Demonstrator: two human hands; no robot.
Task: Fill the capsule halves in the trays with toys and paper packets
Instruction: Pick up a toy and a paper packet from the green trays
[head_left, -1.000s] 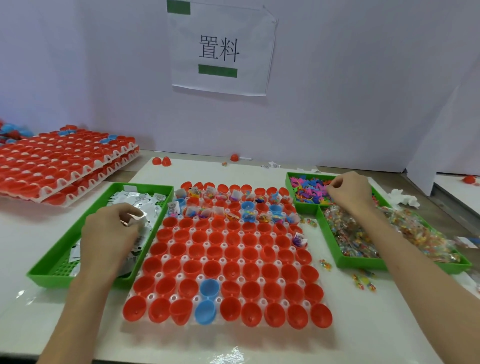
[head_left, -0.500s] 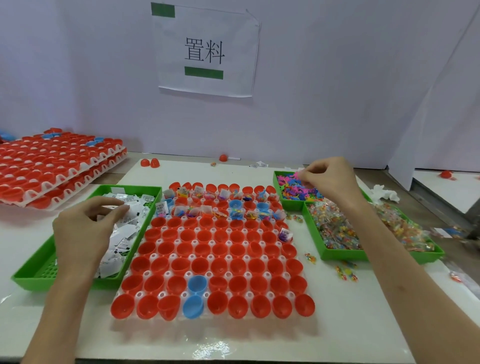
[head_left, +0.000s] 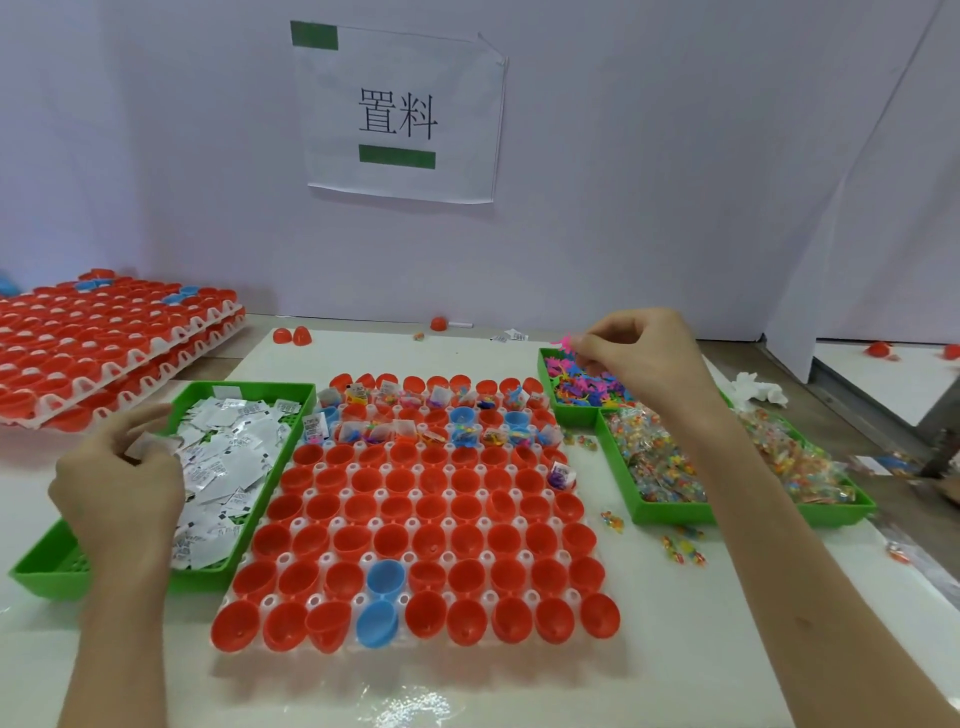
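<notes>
Hovering over the packet tray (head_left: 249, 387), the left hand (head_left: 119, 483) curls its fingers, pinching 1 white packet (head_left: 143, 444). The right hand (head_left: 639, 353), held above the toy bin (head_left: 571, 418), pinches 1 pink toy (head_left: 565, 343) at its fingertips. Between them lies the capsule tray (head_left: 270, 601), its 2 back rows filled.

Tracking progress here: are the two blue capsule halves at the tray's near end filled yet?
No, the two blue capsule halves nearest the camera show bare blue insides with nothing lying in them.
</notes>
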